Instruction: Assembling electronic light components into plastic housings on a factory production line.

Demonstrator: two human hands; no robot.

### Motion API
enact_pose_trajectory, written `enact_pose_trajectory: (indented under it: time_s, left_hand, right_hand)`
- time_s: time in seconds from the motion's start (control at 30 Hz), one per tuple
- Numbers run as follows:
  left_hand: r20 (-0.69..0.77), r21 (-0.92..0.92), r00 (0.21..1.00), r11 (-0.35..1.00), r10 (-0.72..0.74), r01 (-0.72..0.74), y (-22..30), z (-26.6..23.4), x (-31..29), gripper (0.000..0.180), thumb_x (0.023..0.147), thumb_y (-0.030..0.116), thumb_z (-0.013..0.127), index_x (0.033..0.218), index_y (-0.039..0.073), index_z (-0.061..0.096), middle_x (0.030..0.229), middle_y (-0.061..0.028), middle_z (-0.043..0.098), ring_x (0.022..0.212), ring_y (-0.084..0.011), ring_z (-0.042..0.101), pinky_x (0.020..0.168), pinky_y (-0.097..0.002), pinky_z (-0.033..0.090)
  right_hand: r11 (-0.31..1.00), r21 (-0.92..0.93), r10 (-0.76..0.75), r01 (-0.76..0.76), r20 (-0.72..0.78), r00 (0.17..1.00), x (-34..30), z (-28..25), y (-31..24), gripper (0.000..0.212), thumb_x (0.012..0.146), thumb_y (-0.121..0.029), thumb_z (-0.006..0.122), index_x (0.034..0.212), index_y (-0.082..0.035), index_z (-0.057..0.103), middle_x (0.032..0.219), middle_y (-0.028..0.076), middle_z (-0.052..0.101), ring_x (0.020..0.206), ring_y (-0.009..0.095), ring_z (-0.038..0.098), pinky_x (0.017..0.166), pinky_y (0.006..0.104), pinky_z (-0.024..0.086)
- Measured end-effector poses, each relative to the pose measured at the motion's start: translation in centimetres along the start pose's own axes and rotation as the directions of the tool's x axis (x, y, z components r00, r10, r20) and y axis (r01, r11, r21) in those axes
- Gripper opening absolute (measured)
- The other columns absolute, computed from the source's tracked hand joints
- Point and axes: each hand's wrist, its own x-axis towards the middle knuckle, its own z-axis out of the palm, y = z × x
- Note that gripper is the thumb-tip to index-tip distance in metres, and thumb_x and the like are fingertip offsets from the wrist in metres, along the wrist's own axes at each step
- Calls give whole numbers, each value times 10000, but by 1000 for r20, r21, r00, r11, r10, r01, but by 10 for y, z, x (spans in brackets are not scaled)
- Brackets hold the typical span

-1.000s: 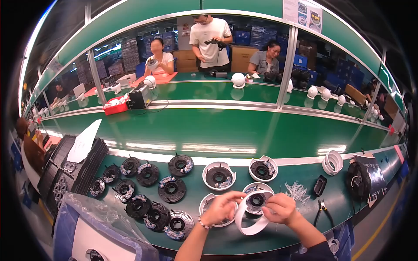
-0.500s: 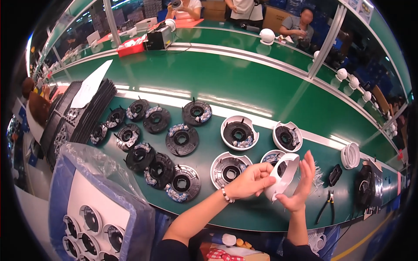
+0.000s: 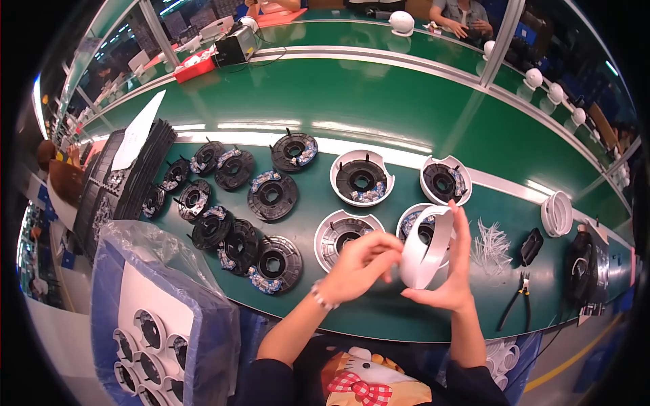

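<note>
A white curved plastic shell (image 3: 421, 260) with a ring-like opening is held up over the bench's near edge. My right hand (image 3: 455, 274) grips it, thumb below and straight fingers along its right side. My left hand (image 3: 362, 267) is closed at the shell's left edge, fingers curled toward the thumb; whether anything small is between them is hidden. Behind the shell sits a white housing (image 3: 404, 220) with a black disc inside, partly covered. Another white housing (image 3: 325, 237) lies partly behind my left hand. Two more, a larger housing (image 3: 336, 181) and a smaller housing (image 3: 425, 177), stand farther back.
Several black discs (image 3: 272, 196) with blue circuit boards lie at left. To the right are white cable ties (image 3: 489, 247), a black part (image 3: 531, 247), pliers (image 3: 518, 301) and stacked white rings (image 3: 556, 213). A lined blue bin (image 3: 203, 325) stands at lower left.
The shell has turned more upright in my right hand. My left fingers have come off its front rim to its left edge. The whole view has shifted slightly.
</note>
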Motion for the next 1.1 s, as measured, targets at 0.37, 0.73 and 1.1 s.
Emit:
enact_pose_trajectory:
  time_s: [0.37, 0.73, 1.1]
  left_hand:
    - [-161, 985, 977, 79, 138, 152, 39, -101, -52, 402, 635, -45, 506, 1017, 74, 541, 1033, -109, 559, 1072, -305, 463, 986, -466, 241]
    - [-261, 958, 962, 143, 81, 248, 63, -101, -26, 294, 546, 46, 709, 823, 27, 611, 776, -109, 605, 754, -254, 582, 811, -378, 425]
    - [-333, 673, 803, 722, 494, -164, 74, -77, -13, 196, 822, -18, 489, 1013, -8, 448, 830, -24, 541, 694, -69, 501, 614, -199, 424]
  right_hand:
    - [975, -185, -134, 119, -72, 988, -8, -16, -18, 1169, 455, -354, 811, 1322, -3, 110, 1335, 278, 167, 1208, 385, 257, 965, 452, 236]
    - [973, -193, -147, 126, -97, 984, -7, -22, -11, 1169, 454, -363, 810, 1317, 11, 116, 1333, 276, 173, 1204, 384, 260, 965, 451, 236]
    - [993, -37, -117, 113, -146, 982, -7, -21, -4, 1192, 439, -355, 827, 1321, 8, 112, 1351, 266, 139, 1240, 355, 222, 985, 419, 251]
